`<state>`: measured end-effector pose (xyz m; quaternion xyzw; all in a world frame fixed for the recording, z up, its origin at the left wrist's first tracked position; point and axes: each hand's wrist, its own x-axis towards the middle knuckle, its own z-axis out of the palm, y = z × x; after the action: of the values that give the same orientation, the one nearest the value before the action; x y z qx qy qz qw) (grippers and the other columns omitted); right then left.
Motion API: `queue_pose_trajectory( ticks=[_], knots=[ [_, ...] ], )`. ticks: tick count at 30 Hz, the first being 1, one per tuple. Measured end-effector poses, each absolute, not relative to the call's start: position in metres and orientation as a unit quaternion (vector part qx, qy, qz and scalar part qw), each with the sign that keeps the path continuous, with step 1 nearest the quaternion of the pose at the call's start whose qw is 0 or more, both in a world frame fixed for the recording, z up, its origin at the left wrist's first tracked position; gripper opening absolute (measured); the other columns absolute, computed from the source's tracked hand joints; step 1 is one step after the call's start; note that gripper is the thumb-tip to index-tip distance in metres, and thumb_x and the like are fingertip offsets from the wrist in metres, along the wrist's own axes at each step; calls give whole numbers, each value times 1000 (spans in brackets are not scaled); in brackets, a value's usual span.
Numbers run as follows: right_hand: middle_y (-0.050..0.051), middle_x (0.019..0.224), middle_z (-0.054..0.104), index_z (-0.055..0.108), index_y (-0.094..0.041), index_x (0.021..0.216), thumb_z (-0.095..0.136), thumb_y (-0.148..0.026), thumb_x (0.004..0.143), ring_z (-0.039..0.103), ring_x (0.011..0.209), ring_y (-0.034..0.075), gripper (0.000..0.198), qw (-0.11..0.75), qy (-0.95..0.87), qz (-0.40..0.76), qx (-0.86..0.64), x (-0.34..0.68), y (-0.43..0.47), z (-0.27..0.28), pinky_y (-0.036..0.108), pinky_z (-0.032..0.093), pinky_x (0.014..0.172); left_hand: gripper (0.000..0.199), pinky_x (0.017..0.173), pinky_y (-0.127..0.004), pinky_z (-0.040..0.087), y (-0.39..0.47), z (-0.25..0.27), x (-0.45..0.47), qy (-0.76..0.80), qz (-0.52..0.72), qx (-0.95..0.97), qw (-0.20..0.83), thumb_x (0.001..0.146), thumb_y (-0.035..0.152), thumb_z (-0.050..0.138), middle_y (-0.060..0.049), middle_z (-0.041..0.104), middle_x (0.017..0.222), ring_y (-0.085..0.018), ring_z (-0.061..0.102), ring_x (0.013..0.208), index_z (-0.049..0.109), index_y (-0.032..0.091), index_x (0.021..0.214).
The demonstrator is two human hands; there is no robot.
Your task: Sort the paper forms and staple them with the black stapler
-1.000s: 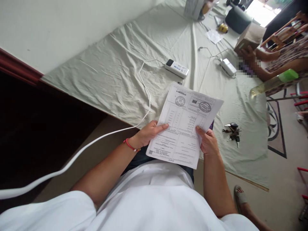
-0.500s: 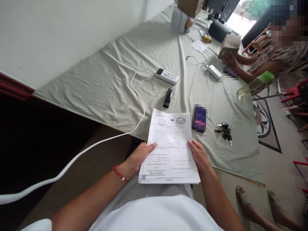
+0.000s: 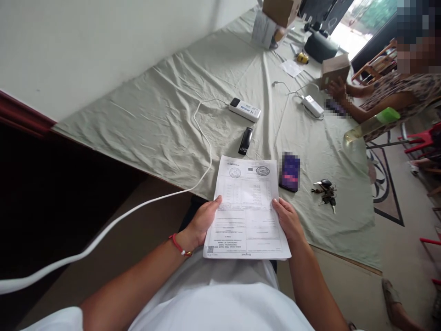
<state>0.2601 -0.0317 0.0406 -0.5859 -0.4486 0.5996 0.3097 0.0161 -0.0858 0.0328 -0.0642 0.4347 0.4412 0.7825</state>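
A stack of printed papers (image 3: pixel 246 216) with round stamps and a table of text is held in front of me, its print upside down to me. My left hand (image 3: pixel 204 220) grips its left edge, thumb on top, a red bracelet on the wrist. On the opposite edge my right hand (image 3: pixel 287 218) is closed the same way. The fingers under the sheets are hidden. Just past the stack lie a phone (image 3: pixel 290 172) with a blurred screen and a black stapler-like object (image 3: pixel 245 140). A bunch of keys (image 3: pixel 325 193) rests to the right.
The table (image 3: pixel 148 105) wears a pale green cloth. A white power bank (image 3: pixel 244 110) joins a long white cable (image 3: pixel 138 209); another white device (image 3: pixel 313 107) lies beyond. A bottle with a green cap (image 3: pixel 372 124) lies near a person (image 3: pixel 406 92) handling a cardboard box (image 3: pixel 335 71).
The view has shifted slightly, so the table's things appear a little further right. The papers stay in both hands; my left thumb now lies closer to the stack's left edge.
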Motion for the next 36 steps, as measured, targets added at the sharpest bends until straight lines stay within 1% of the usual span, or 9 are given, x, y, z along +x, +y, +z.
queue_pose_trajectory(
  ticks=[5, 11, 15, 19, 24, 27, 30, 33, 36],
  knots=[
    [0, 82, 80, 75, -27, 87, 86, -59, 70, 70, 67, 22, 38, 329, -366, 608, -624, 263, -28, 39, 33, 58, 64, 42, 91, -45, 66, -77, 40, 15, 445, 438, -49, 779, 109, 30, 47, -23, 82, 103, -34, 82, 96, 74, 1, 123],
    [1, 89, 82, 77, -25, 96, 82, -59, 77, 73, 74, 23, 39, 329, -367, 593, -636, 260, -20, 38, 32, 58, 67, 40, 97, -49, 64, -61, 46, 12, 452, 447, -10, 771, 109, 27, 47, -24, 81, 102, -35, 81, 100, 75, -1, 115],
    [1, 90, 82, 76, -24, 98, 84, -58, 76, 73, 73, 22, 41, 341, -353, 611, -621, 257, -19, 40, 31, 57, 67, 39, 100, -47, 63, -53, 46, 9, 450, 447, 5, 773, 109, 27, 48, -24, 81, 103, -34, 81, 103, 74, -1, 114],
    [1, 90, 82, 77, -24, 101, 84, -56, 76, 74, 74, 23, 41, 342, -341, 618, -620, 256, -16, 41, 31, 56, 64, 39, 99, -46, 63, -45, 47, 8, 451, 437, 6, 778, 109, 27, 48, -25, 81, 104, -34, 80, 103, 74, -1, 112],
    [0, 92, 83, 78, -25, 102, 83, -53, 78, 76, 79, 22, 37, 362, -340, 604, -623, 256, -9, 37, 31, 58, 72, 38, 91, -46, 63, -39, 51, 3, 471, 412, 21, 780, 108, 29, 46, -21, 81, 97, -32, 80, 95, 73, 2, 113],
    [0, 93, 83, 77, -26, 103, 82, -52, 78, 76, 79, 23, 36, 368, -337, 601, -625, 255, -4, 35, 32, 59, 72, 30, 82, -40, 61, -38, 48, -3, 504, 444, 114, 732, 101, 34, 57, -15, 80, 91, -28, 77, 88, 71, 8, 106],
    [0, 93, 83, 76, -26, 105, 79, -53, 79, 75, 75, 23, 37, 365, -341, 594, -631, 254, -1, 32, 33, 59, 67, 31, 73, -36, 56, -34, 40, -9, 563, 459, 261, 636, 94, 46, 63, -8, 75, 84, -25, 71, 80, 66, 15, 90],
    [1, 95, 82, 74, -26, 109, 75, -56, 82, 75, 76, 24, 40, 346, -369, 580, -638, 257, 0, 29, 35, 59, 66, 35, 69, -34, 49, -29, 33, -11, 627, 416, 382, 537, 95, 49, 53, -5, 68, 77, -22, 63, 74, 58, 20, 78],
    [5, 98, 82, 73, -24, 109, 66, -62, 89, 75, 83, 26, 44, 295, -470, 508, -659, 265, 0, 33, 37, 60, 70, 37, 67, -35, 44, -29, 28, -9, 647, 375, 428, 507, 97, 49, 43, -4, 62, 73, -21, 57, 71, 52, 22, 74]
  ],
)
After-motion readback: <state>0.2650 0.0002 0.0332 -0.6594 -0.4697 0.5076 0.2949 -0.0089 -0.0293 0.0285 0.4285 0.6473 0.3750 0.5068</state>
